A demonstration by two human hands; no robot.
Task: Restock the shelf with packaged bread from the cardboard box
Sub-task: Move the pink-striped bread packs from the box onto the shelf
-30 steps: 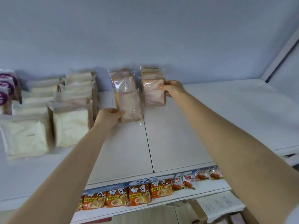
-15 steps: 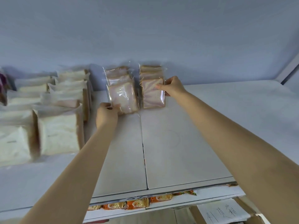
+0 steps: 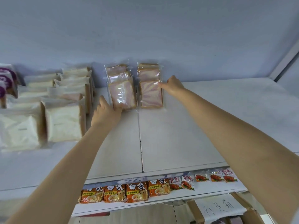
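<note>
Top shelf [image 3: 186, 126], white, seam down the middle. Two stacks of clear-wrapped pink-swirl bread stand at 12 o'clock against the back wall [image 3: 145, 38], side by side but apart: left pink stack [image 3: 121, 92] left of the seam, right pink stack [image 3: 151, 92] right of it, front packs leaning back on the ones behind. Left hand [image 3: 105, 113] sits at 7 o'clock of the left stack's front pack: fingers together, running up its left edge, thumb at the bottom corner. Can't tell whether that's a grip or just contact. Right hand [image 3: 174, 85] is at 2 o'clock of the right stack's front pack, fingers straight and together, tips touching its upper right edge. White bread packs [image 3: 63, 123] in rows at 9 o'clock, close to the left stack. Purple-printed packs [image 3: 6, 78] at 10 o'clock, cut off by the frame edge. Lower shelf at 6 o'clock: orange noodle packets [image 3: 126, 191] in a row, red snack sachets [image 3: 215, 177] to their right. Cardboard box [image 3: 249, 214] at 5 o'clock, below the shelves, with a handwritten paper label [image 3: 218, 207] lying across it; its contents aren't visible.
</note>
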